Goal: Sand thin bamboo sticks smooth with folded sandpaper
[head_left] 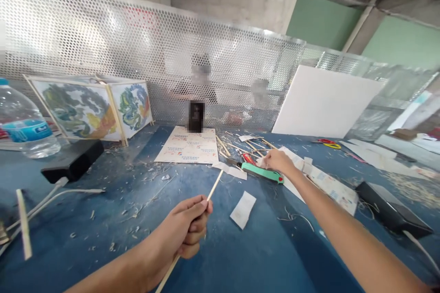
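Observation:
My left hand (192,226) is closed around a thin bamboo stick (216,185), which slants up and away from me over the table. Farther off, my right hand (277,161) has its fingers pinched together low over the clutter; what they hold, if anything, is too small to name. Just in front of that hand lies a green-handled knife (261,173), its dark blade pointing left. Behind it is a loose pile of thin sticks (252,147). A white paper strip (233,171) lies near the blade, and a small paper piece (243,209) rests closer to me.
A painted paper lantern frame (79,110) and a water bottle (25,123) stand at left. Black boxes with cables (73,160) (392,208) sit on both sides. Red-yellow scissors (329,143) and a white board (326,100) are at back right, before a perforated metal screen (233,50).

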A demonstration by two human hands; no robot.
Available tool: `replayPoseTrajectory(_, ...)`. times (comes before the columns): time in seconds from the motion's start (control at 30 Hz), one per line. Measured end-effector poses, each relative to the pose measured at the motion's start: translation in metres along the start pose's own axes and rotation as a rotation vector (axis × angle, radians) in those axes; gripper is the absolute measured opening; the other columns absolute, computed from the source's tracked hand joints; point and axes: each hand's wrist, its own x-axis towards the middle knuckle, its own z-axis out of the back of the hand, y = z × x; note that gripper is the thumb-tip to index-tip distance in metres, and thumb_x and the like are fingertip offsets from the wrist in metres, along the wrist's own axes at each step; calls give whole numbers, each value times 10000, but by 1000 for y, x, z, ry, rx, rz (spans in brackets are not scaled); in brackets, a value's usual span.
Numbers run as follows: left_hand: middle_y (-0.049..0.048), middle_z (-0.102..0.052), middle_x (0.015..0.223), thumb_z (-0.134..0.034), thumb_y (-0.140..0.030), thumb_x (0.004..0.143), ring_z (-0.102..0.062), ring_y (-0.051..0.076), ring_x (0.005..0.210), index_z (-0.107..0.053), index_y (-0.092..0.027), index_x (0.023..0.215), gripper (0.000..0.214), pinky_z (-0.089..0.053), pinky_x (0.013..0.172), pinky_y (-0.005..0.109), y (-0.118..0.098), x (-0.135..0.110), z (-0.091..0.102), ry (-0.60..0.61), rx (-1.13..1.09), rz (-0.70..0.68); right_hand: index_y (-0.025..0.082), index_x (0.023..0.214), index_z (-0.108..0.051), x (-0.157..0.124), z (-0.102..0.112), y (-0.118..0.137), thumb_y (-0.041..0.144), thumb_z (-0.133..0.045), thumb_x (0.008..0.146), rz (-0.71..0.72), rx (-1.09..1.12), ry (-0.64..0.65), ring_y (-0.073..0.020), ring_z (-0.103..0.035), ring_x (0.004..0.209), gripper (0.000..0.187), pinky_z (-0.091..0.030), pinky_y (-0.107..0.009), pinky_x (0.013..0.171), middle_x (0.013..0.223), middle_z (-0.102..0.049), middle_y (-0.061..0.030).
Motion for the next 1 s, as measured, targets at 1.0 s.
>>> replayPoseTrajectory(1.0, -109, -310, 612, -471, -403, 1068, -122, 68, 494, -558, -192, 904, 281, -90, 449, 225, 0, -8, 3, 62, 109, -48, 161, 1255, -646, 11, 35, -58, 393, -623, 1039, 229, 660, -118, -222, -704, 959, 318, -602, -403, 829, 1186, -693, -93)
